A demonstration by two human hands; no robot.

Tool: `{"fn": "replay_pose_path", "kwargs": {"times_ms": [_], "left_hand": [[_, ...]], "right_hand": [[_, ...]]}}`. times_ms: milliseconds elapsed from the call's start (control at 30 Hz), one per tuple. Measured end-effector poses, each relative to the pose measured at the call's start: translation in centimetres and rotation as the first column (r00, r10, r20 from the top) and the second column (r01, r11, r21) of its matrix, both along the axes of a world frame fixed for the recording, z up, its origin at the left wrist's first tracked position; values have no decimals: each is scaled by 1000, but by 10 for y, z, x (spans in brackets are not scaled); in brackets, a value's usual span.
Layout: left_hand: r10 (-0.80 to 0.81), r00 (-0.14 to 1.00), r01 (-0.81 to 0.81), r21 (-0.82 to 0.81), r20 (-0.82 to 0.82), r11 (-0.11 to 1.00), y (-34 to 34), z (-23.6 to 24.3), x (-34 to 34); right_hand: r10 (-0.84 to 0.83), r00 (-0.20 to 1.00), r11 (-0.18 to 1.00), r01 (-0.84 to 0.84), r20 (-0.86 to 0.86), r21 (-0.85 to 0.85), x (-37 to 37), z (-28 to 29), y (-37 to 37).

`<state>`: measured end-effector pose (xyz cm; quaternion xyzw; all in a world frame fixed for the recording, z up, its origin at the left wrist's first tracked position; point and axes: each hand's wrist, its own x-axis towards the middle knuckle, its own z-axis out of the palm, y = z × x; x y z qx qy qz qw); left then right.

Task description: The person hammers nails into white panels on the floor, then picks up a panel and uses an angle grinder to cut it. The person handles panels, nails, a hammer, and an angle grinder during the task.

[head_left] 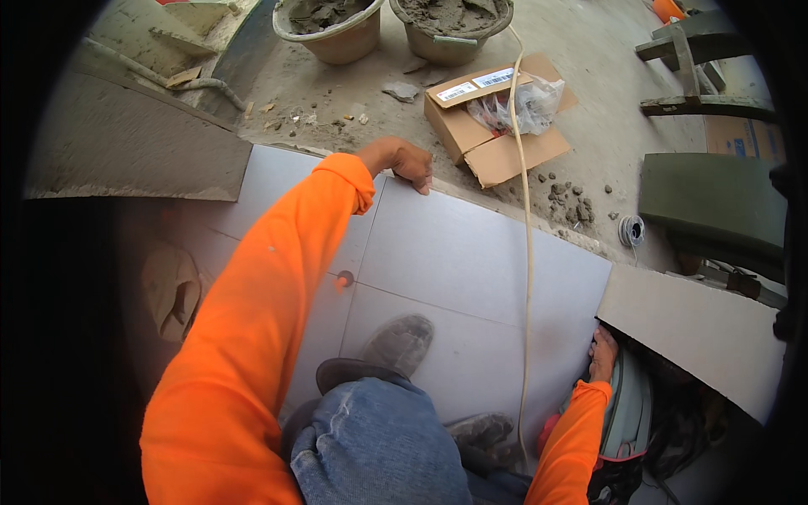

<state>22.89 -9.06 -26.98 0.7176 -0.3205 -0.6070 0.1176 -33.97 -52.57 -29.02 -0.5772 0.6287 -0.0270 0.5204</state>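
Observation:
My left hand point(406, 162) reaches to the far edge of the pale grey tile floor point(450, 244), fingers curled down onto that edge. My right hand point(602, 353) is at the tiles' right edge, fingers stretched along it beside a grey board ledge point(690, 324) and a teal bag point(631, 391); nothing visible is held in it. A small orange piece point(342, 282) stands at a joint between tiles. A pale cable point(528, 295) runs over the tiles between my hands. My shoe point(400, 341) rests on the tile.
Two mortar buckets point(337, 46) stand beyond the tiles, near an open cardboard box point(459, 126) with plastic inside, concrete rubble point(572, 202) and a wire spool point(630, 229). A concrete step point(139, 156) is at left; a green block point(707, 202) and timber supports point(699, 105) are at right.

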Motion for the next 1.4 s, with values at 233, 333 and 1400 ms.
{"fn": "replay_pose_path", "kwargs": {"times_ms": [233, 333, 1400], "left_hand": [[6, 999, -5, 15, -41, 1000, 0, -4, 3], [0, 1000, 0, -13, -27, 1000, 1, -5, 6], [727, 312, -613, -455, 612, 646, 172, 87, -134]], "right_hand": [[7, 1000, 1000, -7, 7, -8, -4, -6, -3], [21, 1000, 1000, -21, -6, -23, -3, -7, -3], [-32, 999, 999, 32, -5, 6, -2, 3, 3]]}}
